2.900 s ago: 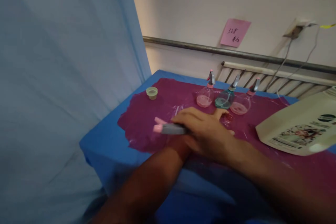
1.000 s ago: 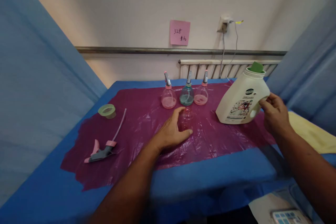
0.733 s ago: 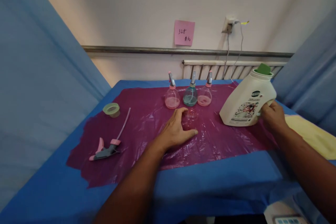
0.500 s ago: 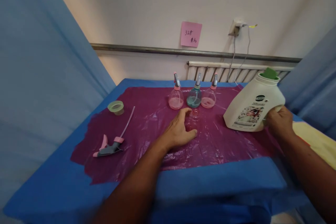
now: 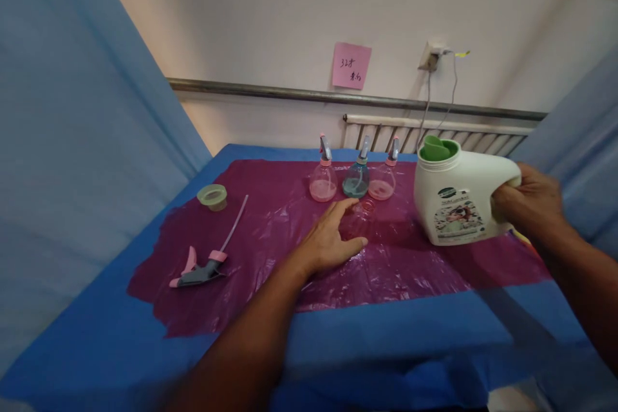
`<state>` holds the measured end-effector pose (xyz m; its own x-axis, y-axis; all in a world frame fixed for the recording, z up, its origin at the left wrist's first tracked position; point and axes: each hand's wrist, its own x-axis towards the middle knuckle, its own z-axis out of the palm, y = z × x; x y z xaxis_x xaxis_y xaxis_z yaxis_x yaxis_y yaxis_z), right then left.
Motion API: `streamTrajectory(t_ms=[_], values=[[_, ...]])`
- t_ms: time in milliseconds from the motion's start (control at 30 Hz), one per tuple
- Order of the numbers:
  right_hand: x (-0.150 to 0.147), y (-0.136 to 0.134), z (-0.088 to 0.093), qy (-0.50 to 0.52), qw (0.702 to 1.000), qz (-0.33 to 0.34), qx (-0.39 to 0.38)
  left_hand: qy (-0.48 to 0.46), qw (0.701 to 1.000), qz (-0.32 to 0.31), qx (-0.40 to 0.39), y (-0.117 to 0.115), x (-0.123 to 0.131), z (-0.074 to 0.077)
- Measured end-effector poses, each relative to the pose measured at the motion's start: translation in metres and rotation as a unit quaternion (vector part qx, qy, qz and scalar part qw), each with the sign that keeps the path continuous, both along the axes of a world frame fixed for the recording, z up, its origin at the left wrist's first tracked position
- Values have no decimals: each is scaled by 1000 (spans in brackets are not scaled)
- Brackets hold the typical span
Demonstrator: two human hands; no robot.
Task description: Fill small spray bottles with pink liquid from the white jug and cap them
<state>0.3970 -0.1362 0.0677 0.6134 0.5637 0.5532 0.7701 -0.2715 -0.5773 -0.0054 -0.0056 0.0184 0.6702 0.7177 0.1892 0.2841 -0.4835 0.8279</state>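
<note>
My left hand (image 5: 331, 238) is curled round a small clear bottle (image 5: 360, 222) with no top, which stands on the purple plastic sheet (image 5: 270, 238). My right hand (image 5: 528, 196) grips the handle of a white detergent jug (image 5: 456, 196) with an open green spout, lifted off the table to the right of the clear bottle. A grey and pink spray head (image 5: 197, 270) with its tube lies on the sheet at the left. A green cap (image 5: 212, 196) sits behind it.
Three small spray bottles (image 5: 355, 174), two pink and one teal, stand in a row at the back of the blue-covered table (image 5: 386, 341). Blue curtains hang on both sides. A radiator, a rail, a pink note and a wall socket are behind.
My right hand has raised the jug off the sheet and brought it left, closer to the clear bottle. My left hand has stayed on the bottle. Earlier the spray head was laid down at the left.
</note>
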Motion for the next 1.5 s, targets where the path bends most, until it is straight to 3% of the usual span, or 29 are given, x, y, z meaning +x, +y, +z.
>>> streamTrajectory(t_ms=[100,233,567,833,1100,1500], values=[[-12,3,20,2,1000,4,-25,-15,1000,-3,10,1,0,-1],[-23,3,37,-67,995,19,-74,8,1000,1,3,1,1,-2],[-25,7,58,-253,946,-4,-203,17,1000,-18,-1,-2,1,-2],[-24,8,73,-313,912,-22,-264,17,1000,-25,-2,-1,1,0],[-20,8,90,-398,883,-2,-251,8,999,-35,12,0,2,-3],[-8,9,96,-453,862,22,-228,18,998,-46,24,-1,0,-1]])
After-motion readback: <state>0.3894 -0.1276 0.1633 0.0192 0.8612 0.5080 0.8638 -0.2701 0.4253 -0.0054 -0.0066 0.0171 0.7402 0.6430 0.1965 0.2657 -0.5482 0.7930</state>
